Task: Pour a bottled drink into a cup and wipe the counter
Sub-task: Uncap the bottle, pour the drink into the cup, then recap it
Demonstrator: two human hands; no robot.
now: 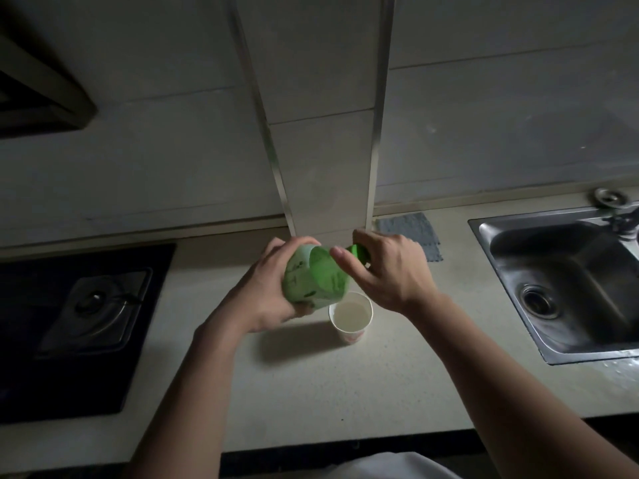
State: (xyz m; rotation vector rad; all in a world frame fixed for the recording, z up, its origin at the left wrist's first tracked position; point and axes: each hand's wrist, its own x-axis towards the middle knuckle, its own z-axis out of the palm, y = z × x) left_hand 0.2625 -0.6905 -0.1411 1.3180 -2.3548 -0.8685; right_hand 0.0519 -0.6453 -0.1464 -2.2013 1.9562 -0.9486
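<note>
A green-labelled bottle (313, 276) is held above the pale counter (311, 385), tilted with its top toward the right. My left hand (276, 288) grips the bottle's body from the left. My right hand (387, 271) pinches the green cap (359, 252) at the bottle's neck. Just below the bottle stands a white paper cup (351, 318) with pale liquid inside. A grey cloth (411, 233) lies flat on the counter at the wall, behind my right hand.
A steel sink (567, 281) with a tap (619, 219) is set into the counter on the right. A black gas hob (79, 323) fills the left side. A tiled column (325, 150) juts out from the wall behind the bottle.
</note>
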